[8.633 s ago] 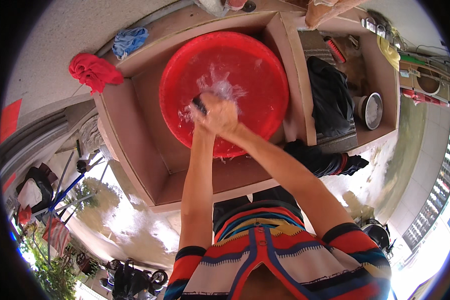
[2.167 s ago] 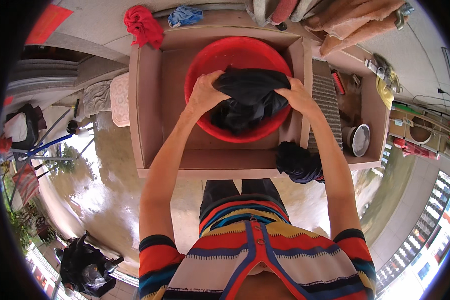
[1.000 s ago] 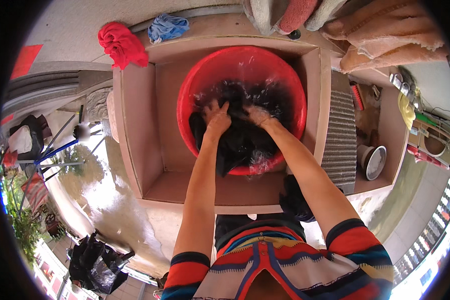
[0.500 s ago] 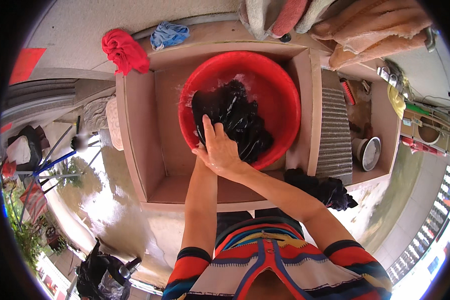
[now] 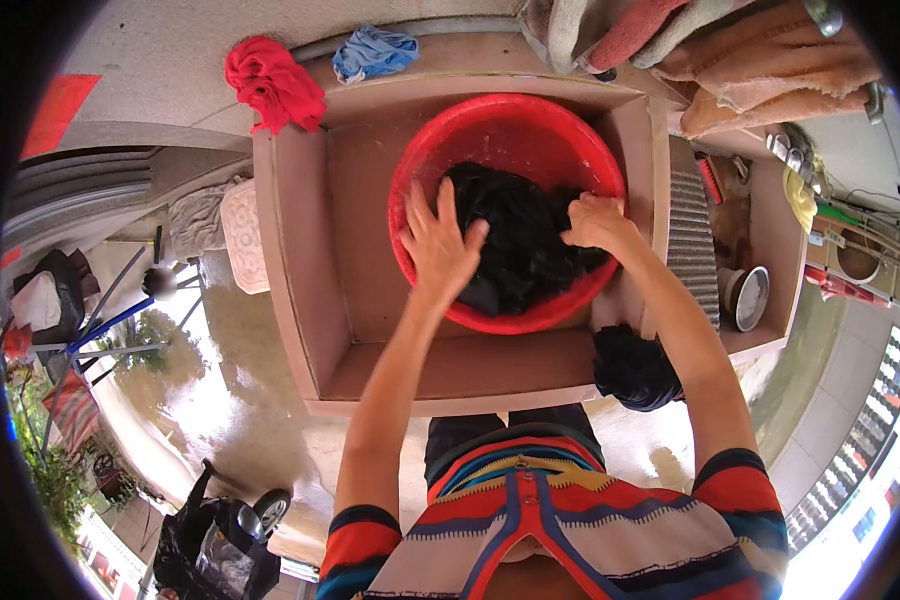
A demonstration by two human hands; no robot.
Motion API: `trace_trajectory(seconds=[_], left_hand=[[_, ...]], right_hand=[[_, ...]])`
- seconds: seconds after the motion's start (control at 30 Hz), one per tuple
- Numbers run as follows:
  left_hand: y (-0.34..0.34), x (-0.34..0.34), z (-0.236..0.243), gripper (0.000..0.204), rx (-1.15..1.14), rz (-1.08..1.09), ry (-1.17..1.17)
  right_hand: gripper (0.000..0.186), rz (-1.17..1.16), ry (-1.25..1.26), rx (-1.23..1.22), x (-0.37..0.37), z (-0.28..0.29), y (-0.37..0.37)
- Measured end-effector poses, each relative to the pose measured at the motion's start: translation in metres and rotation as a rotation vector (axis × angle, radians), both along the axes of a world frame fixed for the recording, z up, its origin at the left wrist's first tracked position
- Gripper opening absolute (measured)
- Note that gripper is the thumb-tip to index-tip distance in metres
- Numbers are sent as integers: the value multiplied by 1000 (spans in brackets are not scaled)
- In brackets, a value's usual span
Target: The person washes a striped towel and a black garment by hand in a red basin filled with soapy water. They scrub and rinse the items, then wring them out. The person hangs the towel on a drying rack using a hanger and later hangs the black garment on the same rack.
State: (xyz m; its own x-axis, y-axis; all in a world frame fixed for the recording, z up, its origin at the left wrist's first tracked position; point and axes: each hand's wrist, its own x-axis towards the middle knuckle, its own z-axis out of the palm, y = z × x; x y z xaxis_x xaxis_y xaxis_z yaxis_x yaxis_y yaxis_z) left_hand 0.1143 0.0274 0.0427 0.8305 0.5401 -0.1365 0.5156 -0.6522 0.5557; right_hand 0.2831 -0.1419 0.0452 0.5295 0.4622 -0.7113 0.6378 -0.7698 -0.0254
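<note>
A wet black cloth (image 5: 520, 240) lies bunched up in a round red basin (image 5: 500, 112). My left hand (image 5: 440, 250) rests at the left side of the bundle, fingers spread and thumb against the cloth. At the basin's right side, my right hand (image 5: 600, 222) is closed, its curled fingers gripping the cloth's edge. Part of the cloth under that hand is hidden.
The basin stands in a brown sink (image 5: 290, 270). To its right are a ridged washboard slab (image 5: 692, 230), a red brush (image 5: 710, 180) and a metal pot (image 5: 750, 300). Another black cloth (image 5: 632, 370) hangs over the front edge. Red cloth (image 5: 270, 85) and blue cloth (image 5: 375, 53) lie behind.
My hands, together at the basin's left edge before, are now apart on either side of the black cloth. The right hand has moved right and closed. The whole view has shifted slightly.
</note>
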Motion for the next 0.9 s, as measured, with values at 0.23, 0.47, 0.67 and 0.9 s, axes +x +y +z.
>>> trace_trajectory(seconds=[0.23, 0.47, 0.67, 0.9], left_hand=[[-51, -7, -64, 59, 374, -243, 401], [33, 24, -142, 53, -100, -551, 80], [-17, 18, -98, 78, -402, 374, -244], [-8, 32, -51, 80, -2066, 708, -419]], right_hand=[[68, 149, -208, 729, -24, -65, 52], [41, -394, -227, 1010, -13, -185, 37], [45, -940, 104, 1017, -27, -119, 56], [60, -404, 207, 1285, -107, 18, 56]])
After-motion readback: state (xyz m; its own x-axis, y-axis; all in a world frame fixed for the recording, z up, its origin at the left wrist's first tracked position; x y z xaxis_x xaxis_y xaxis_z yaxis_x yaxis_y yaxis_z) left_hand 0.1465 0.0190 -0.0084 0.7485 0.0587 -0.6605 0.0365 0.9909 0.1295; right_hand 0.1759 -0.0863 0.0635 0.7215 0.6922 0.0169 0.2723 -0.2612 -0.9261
